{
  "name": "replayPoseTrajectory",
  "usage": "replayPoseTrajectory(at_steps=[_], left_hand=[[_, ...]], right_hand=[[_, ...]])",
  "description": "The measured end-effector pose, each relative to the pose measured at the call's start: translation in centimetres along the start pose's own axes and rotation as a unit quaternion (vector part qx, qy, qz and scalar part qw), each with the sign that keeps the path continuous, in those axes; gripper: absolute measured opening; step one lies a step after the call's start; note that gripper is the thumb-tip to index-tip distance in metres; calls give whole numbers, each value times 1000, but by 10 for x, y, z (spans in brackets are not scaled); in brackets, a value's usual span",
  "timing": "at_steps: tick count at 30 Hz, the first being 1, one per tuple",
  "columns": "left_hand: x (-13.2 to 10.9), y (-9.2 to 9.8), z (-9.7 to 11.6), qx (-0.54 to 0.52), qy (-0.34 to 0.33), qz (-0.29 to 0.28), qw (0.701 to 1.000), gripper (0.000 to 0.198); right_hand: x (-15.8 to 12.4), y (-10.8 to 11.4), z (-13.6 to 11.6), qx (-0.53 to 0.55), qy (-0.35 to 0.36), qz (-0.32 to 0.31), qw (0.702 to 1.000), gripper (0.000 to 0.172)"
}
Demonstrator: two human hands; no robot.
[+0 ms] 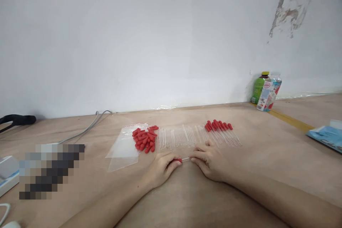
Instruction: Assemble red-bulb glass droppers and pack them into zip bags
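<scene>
My left hand [162,167] is pinched on a red rubber bulb [177,160]. My right hand [206,160] is pinched on a clear glass dropper tube [186,159] that meets the bulb between the two hands. Just beyond them lies a pile of loose red bulbs [145,138], a row of bare glass tubes [181,136], and to the right several droppers with red bulbs fitted [220,130].
Clear plastic bags [121,148] lie left of the bulbs. Two drink bottles [265,91] stand by the wall at the right, a blue packet [326,136] at the right edge. A grey cable [88,128], a black handle [16,119] and a white box [8,172] are at the left.
</scene>
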State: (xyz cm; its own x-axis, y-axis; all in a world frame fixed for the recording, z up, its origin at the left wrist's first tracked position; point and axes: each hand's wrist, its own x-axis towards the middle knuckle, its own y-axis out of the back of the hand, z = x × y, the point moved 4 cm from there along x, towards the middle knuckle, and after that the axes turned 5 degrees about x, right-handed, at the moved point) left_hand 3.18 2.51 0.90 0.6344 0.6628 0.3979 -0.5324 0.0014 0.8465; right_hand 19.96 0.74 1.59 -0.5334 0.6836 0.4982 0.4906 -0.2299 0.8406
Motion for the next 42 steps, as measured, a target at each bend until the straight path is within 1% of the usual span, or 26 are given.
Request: replayPoseTrajectory(at_steps=[3, 6, 10, 17, 22, 26, 27, 29, 31, 33, 35, 37, 38, 40, 42], left_hand=[[0, -1, -2, 10, 0, 4, 1000, 18], [-1, -2, 0, 15, -14, -4, 1000, 17], [0, -1, 4, 13, -36, -14, 999, 16], [0, -1, 5, 10, -47, -18, 999, 15], [1, 0, 4, 12, -33, -11, 999, 16], [1, 2, -3, 12, 11, -2, 1000, 17], [1, 2, -6, 7, 28, 4, 1000, 23], [0, 4, -11, -4, 54, 13, 998, 32], [-1, 5, -13, -8, 64, 11, 998, 29], [-1, 5, -13, -4, 61, 5, 998, 22], [-1, 6, -12, 2, 55, 4, 999, 18], [0, 6, -11, 4, 51, 4, 999, 16], [0, 6, -11, 4, 50, 4, 999, 15], [1, 6, -11, 4, 50, 5, 999, 14], [1, 5, -11, 4, 48, 4, 999, 13]], right_hand=[[0, -3, -1, -18, 18, 3, 1000, 22], [1, -7, -2, -20, 32, -4, 999, 22], [2, -9, -4, -12, 25, -20, 999, 23], [7, -17, -5, 14, 0, -51, 999, 25], [10, -19, -7, 26, -9, -70, 997, 27], [11, -4, -7, 29, -14, -83, 996, 25], [11, 2, -2, 31, -23, -80, 996, 25], [13, 16, 16, 43, -68, -57, 995, 23], [12, 31, 47, 61, -157, -5, 986, 24], [8, 46, 83, 52, -261, 56, 962, 24], [-1, 58, 116, -10, -375, 94, 922, 25], [-10, 65, 139, -75, -439, 92, 890, 26], [-14, 68, 147, -104, -459, 85, 878, 27], [-20, 69, 156, -143, -479, 61, 864, 28], [-24, 67, 159, -159, -490, 33, 856, 30]])
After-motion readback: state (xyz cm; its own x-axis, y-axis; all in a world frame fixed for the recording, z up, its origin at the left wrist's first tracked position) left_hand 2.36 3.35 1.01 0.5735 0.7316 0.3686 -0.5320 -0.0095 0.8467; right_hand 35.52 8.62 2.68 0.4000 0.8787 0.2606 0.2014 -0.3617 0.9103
